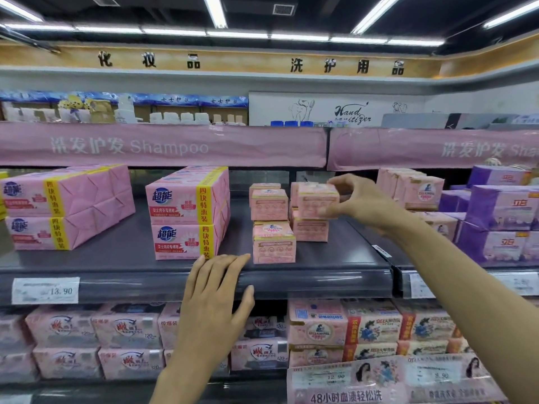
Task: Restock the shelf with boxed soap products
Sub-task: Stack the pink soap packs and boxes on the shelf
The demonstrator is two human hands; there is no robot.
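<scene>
My right hand [360,204] grips a small pink soap box [316,199] between thumb and fingers, holding it on top of another pink box [310,228] on the dark shelf [291,275]. To the left stands a stack of two more small pink boxes [272,243], with further ones behind. My left hand [217,290] rests with straight fingers on the shelf's front lip, holding nothing.
Large pink four-pack soap bundles [186,214] sit at the left of the same shelf, and purple packs [501,220] at the right. A pink "Shampoo" banner [163,145] hangs overhead. Lower shelves hold several pink soap packs [318,328]. A 13.90 price tag [45,290] sits on the lip.
</scene>
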